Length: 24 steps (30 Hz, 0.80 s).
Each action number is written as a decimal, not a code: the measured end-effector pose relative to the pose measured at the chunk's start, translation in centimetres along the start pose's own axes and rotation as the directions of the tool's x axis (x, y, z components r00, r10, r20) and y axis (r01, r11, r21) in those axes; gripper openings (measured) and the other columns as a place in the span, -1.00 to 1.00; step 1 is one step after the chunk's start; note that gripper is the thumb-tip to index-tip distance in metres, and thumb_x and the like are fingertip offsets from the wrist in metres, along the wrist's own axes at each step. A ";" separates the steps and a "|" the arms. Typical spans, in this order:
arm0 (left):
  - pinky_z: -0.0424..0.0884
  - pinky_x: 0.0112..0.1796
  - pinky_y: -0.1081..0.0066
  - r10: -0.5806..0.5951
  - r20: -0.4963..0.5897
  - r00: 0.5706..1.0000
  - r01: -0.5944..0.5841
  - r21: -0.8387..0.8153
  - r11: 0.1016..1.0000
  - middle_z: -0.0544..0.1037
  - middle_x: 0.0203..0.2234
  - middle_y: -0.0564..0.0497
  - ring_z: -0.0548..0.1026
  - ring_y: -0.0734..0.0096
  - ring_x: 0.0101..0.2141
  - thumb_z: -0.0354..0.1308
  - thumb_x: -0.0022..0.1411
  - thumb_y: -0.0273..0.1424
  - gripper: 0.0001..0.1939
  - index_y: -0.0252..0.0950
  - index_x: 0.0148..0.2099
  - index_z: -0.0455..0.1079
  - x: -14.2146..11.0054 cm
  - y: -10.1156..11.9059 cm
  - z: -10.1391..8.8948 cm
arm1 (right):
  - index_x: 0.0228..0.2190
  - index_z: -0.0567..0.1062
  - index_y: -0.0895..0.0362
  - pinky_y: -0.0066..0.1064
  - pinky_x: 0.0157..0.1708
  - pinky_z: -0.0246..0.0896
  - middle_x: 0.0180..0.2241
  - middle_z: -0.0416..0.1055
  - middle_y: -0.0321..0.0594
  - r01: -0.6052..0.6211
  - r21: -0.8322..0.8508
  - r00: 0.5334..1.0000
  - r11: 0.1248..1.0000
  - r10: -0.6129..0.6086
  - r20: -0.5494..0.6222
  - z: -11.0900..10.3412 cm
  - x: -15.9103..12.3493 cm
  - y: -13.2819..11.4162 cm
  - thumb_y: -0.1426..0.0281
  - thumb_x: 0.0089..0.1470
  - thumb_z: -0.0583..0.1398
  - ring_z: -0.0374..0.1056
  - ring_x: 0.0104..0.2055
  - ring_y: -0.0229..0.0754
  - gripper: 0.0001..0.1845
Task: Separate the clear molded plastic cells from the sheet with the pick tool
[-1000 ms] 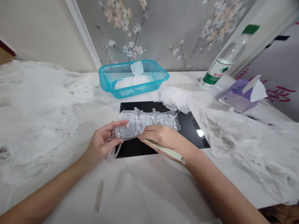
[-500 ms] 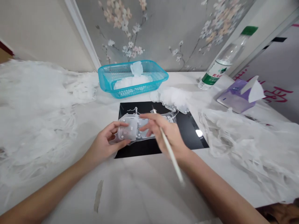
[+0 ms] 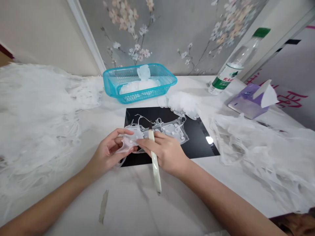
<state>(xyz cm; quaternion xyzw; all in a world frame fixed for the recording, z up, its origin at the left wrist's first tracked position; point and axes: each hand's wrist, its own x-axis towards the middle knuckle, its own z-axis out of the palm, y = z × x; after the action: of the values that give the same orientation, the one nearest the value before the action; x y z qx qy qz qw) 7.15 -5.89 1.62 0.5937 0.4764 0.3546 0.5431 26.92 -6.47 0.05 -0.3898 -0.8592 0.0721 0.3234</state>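
Note:
A translucent silicone sheet (image 3: pixel 169 128) with several moulded pads lies across a black mat (image 3: pixel 197 131) in the middle of the white table. My left hand (image 3: pixel 108 153) pinches the sheet's left end, which is bent up off the mat. My right hand (image 3: pixel 166 151) is closed round a thin white tool (image 3: pixel 155 165); its dark tip points up at the sheet and its thumb and forefinger also press the sheet's left part. The two hands nearly touch.
A turquoise basket (image 3: pixel 113 86) with white pieces stands behind the mat. Loose white pieces (image 3: pixel 183 101) lie at the mat's far edge. Heaps of white silicone scrap (image 3: pixel 36 111) fill both sides. A water bottle (image 3: pixel 233 65) and a purple tissue pack (image 3: pixel 248 100) stand at the right.
My right hand has swung the tool from lying flat under the palm to upright with its tip at the sheet. My left hand has lifted and folded the sheet's left end.

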 end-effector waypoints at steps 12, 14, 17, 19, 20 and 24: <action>0.11 -0.60 0.51 -0.052 -0.049 0.997 0.034 -0.318 0.948 0.24 -0.70 0.07 0.20 0.53 -0.61 0.05 -0.22 -0.52 -0.93 -0.29 -0.61 0.33 0.4 -0.1 -0.2 | -0.34 0.36 0.13 -0.49 -0.55 0.22 -0.48 0.31 -0.29 -0.471 0.634 0.535 0.614 0.770 -0.348 -2.7 0.7 3.8 0.21 0.11 0.06 0.27 -0.48 -0.30 -0.76; 0.03 -0.64 0.50 -0.068 -0.109 0.992 0.025 -0.357 0.934 0.14 -0.76 0.08 0.13 0.53 -0.65 0.01 -0.29 -0.54 -0.92 -0.29 -0.70 0.25 0.4 -0.1 -0.1 | -0.36 0.34 0.12 -0.49 -0.59 0.22 -0.47 0.29 -0.30 -0.470 0.647 0.474 0.601 0.790 -0.389 -3.5 0.5 5.0 0.19 0.09 0.07 0.27 -0.50 -0.31 -0.75; -0.01 -0.67 0.50 -0.134 -0.206 0.969 0.041 -0.403 0.914 0.03 -0.82 0.10 0.06 0.57 -0.72 -0.03 -0.36 -0.52 -0.88 -0.29 -0.80 0.11 0.4 0.1 -0.1 | -0.37 0.30 0.13 -0.46 -0.59 0.24 -0.42 0.30 -0.27 -0.478 0.639 0.274 0.603 0.793 -0.543 -5.2 0.1 6.8 0.23 0.12 0.04 0.26 -0.58 -0.36 -0.79; -0.01 -0.68 0.51 -0.166 -0.304 0.938 0.034 -0.395 0.918 0.06 -0.82 0.10 0.07 0.59 -0.73 -0.04 -0.38 -0.52 -0.90 -0.30 -0.79 0.10 0.5 0.2 -0.1 | -0.32 0.29 0.14 -0.44 -0.58 0.24 -0.35 0.31 -0.20 -0.524 0.518 0.103 0.676 0.654 -0.749 -6.3 -0.2 7.7 0.25 0.16 -0.02 0.25 -0.62 -0.38 -0.77; -0.01 -0.69 0.53 -0.178 -0.349 0.920 0.038 -0.371 0.928 0.10 -0.80 0.10 0.09 0.59 -0.72 -0.04 -0.36 -0.52 -0.92 -0.30 -0.77 0.12 0.5 0.3 -0.1 | -0.28 0.30 0.16 -0.42 -0.55 0.25 -0.31 0.32 -0.16 -0.570 0.412 0.097 0.711 0.556 -0.826 -6.6 -0.3 8.1 0.24 0.18 -0.05 0.28 -0.59 -0.36 -0.74; 0.03 -0.69 0.60 -0.188 -0.407 0.894 0.087 -0.253 0.964 0.28 -0.71 0.13 0.17 0.61 -0.68 0.06 -0.20 -0.50 -0.96 -0.28 -0.56 0.27 0.7 0.4 0.2 | -0.15 0.40 0.17 -0.28 -0.33 0.27 -0.30 0.38 -0.10 -0.694 -0.067 0.595 0.716 0.519 -0.614 -5.8 -0.3 8.6 0.32 0.19 -0.05 0.39 -0.29 -0.11 -0.68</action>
<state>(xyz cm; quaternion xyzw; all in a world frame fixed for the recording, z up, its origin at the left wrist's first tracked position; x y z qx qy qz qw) 7.63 -5.31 1.91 0.3998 0.5808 0.4886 0.5139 35.98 -1.59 1.23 -0.7091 -0.5391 -0.0677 0.4493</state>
